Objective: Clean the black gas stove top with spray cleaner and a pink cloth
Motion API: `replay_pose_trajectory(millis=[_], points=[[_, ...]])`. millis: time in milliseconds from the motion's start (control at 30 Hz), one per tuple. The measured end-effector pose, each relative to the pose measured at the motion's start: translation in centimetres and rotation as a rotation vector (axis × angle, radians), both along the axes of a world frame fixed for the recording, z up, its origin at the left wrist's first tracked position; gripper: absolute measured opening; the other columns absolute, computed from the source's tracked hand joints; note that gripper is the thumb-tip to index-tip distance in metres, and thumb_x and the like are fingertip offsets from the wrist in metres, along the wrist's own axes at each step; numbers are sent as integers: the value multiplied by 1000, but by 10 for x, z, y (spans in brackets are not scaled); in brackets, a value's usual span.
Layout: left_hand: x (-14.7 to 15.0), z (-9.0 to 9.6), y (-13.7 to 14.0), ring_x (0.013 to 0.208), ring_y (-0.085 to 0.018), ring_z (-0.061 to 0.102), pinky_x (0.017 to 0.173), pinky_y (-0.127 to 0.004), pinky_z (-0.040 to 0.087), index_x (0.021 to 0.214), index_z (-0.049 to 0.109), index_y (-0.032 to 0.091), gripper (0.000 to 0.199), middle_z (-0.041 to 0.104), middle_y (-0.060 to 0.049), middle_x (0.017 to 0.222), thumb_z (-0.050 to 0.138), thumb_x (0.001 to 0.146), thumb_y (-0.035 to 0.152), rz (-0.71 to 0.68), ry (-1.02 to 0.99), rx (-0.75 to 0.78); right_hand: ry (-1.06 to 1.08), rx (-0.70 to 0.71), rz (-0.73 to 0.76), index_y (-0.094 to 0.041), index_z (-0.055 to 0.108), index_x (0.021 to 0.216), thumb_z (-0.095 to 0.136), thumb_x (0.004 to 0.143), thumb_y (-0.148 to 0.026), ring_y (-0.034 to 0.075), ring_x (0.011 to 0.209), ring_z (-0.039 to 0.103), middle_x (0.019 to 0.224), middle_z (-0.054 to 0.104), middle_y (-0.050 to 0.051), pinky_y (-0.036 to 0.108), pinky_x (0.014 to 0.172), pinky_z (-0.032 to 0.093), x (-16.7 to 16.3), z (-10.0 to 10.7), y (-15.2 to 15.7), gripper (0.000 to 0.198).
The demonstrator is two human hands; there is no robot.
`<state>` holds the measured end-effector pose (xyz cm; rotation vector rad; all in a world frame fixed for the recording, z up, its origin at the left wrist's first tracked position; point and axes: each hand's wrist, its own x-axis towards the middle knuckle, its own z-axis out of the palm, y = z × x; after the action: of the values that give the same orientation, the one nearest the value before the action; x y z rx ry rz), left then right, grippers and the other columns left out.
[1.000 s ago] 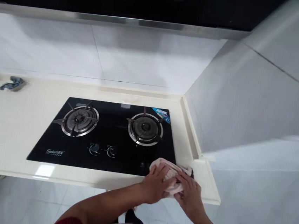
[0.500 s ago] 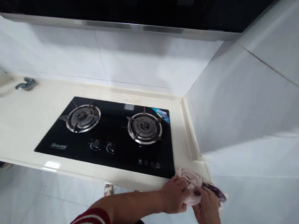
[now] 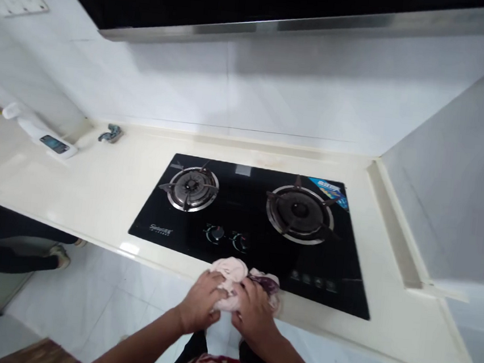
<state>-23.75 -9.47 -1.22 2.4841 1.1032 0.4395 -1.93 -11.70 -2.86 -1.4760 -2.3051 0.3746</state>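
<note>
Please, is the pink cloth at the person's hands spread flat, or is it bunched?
Bunched: the pink cloth shows thick, rounded folds, held in the left hand and right hand.

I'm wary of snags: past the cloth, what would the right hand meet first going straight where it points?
Past the pink cloth, the right hand would probably meet the left control knob on the black stovetop, though depth is unclear.

A black hood (image 3: 250, 2) spans the pale wall (image 3: 182, 87) above a light tiled floor (image 3: 106, 299).
</note>
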Motion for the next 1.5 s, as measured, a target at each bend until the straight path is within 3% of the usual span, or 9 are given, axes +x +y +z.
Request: replay_pose_trajectory(millis=[133,267,500,633,767,967,1167,1300,1500], points=[[-101,0,2,132,-32,44,111,-56,37,117,56,23,35,54,-13,135,57,82,29,132,96,78,-68,-136,97,-23,52,140,73,75,-23,38,122,49,142,52,16,55,102,41,-110,11,27,68],[-169,20,7,130,-32,47,107,-54,43,126,54,24,48,53,-13,137,59,79,20,235,196,101,6,-146,178,-29,44,147,73,76,-14,35,122,52,142,52,14,53,104,44,-172,30,46,78],[-201,82,26,117,-26,57,95,-43,55,141,47,28,61,50,-10,142,55,82,16,264,177,164,271,-224,185,-27,58,131,54,91,-21,19,107,64,119,65,4,32,94,53,-174,64,69,40],[-195,103,45,112,-19,62,86,-33,58,137,51,27,46,51,-9,143,49,92,19,283,39,195,315,-124,77,-27,64,121,41,100,-34,17,94,68,109,70,4,30,86,54,-154,88,87,32],[-191,89,64,117,-21,60,100,-40,52,128,60,28,32,65,-7,127,54,97,30,312,-38,194,251,-19,-73,-26,67,112,42,100,-39,17,93,67,105,68,4,29,80,53,-134,92,97,30],[-195,52,55,117,-26,60,96,-47,54,136,51,23,47,60,-13,130,62,91,29,488,-61,115,112,-4,-84,-24,60,127,47,94,-30,23,109,60,118,61,8,38,93,52,-127,45,75,36],[-188,40,25,99,-17,61,82,-31,56,104,61,21,28,60,-5,107,57,81,6,442,-78,59,26,30,-84,-30,53,140,46,96,-49,34,116,52,133,55,12,57,96,44,-180,47,53,48],[-205,47,43,93,-18,63,82,-32,55,94,66,24,21,64,-3,102,73,74,19,341,-36,72,-77,4,-62,-36,51,143,50,93,-58,42,114,50,140,51,16,66,89,40,-223,58,66,54],[-257,43,84,138,-23,48,111,-48,44,138,53,22,42,53,-12,147,37,99,21,454,5,157,-64,3,-9,-32,62,131,62,86,-59,47,123,43,142,51,15,70,93,35,-272,64,90,53]])
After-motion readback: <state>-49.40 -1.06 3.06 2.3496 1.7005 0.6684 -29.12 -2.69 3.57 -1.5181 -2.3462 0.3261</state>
